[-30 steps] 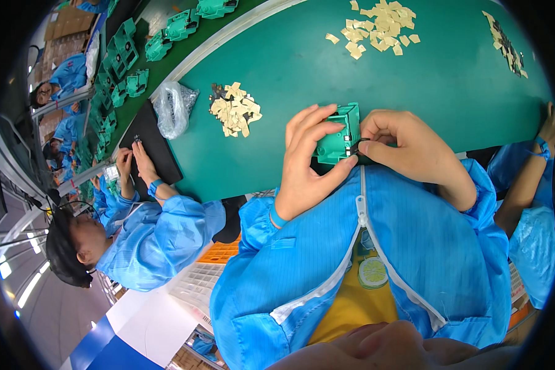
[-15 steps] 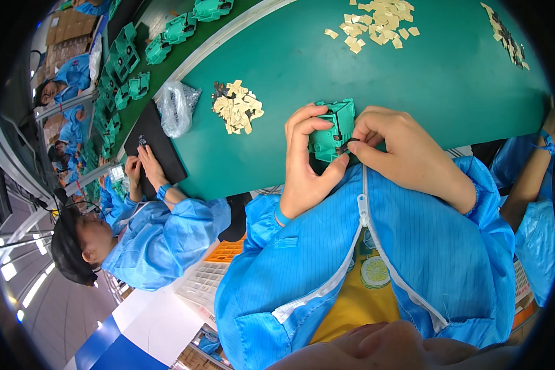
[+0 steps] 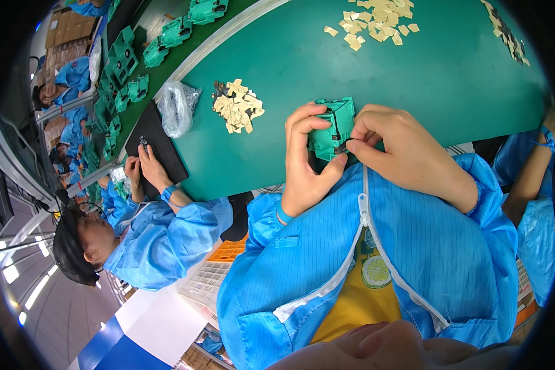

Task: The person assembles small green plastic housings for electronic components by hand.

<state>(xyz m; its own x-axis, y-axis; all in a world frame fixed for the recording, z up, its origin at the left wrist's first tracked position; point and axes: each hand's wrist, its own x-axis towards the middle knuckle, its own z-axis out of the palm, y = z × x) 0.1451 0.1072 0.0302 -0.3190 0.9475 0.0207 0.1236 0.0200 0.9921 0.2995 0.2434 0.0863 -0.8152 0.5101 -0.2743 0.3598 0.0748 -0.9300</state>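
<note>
Just beyond the zip of my blue jacket (image 3: 277, 277), worn over a yellow shirt (image 3: 357, 308), I hold a green plastic housing (image 3: 343, 116) at the near side of the table (image 3: 259, 166). My left hand (image 3: 305, 169) cradles it: the fingers curl over its left side and the thumb presses its near end. My right hand (image 3: 391, 139) is bunched at the housing's near right corner, thumb and forefinger pinching a small black piece (image 3: 347, 145) against it. I cannot tell whether the housing touches the tabletop.

Farther left lies a heap of cream-coloured pieces (image 3: 237, 108) mixed with dark ones, and past it a clear plastic bag (image 3: 176, 114). Beside the bag, a co-worker's hands (image 3: 153, 171) are over a black mat (image 3: 166, 151). To my right, another person's forearm (image 3: 530, 169) reaches to the table edge.

Across the table are a loose scatter of cream squares (image 3: 385, 21) and, at far right, a row of dark and pale bits (image 3: 505, 34). Beyond a pale rail (image 3: 213, 42), more green housings (image 3: 176, 31) stand in line.
</note>
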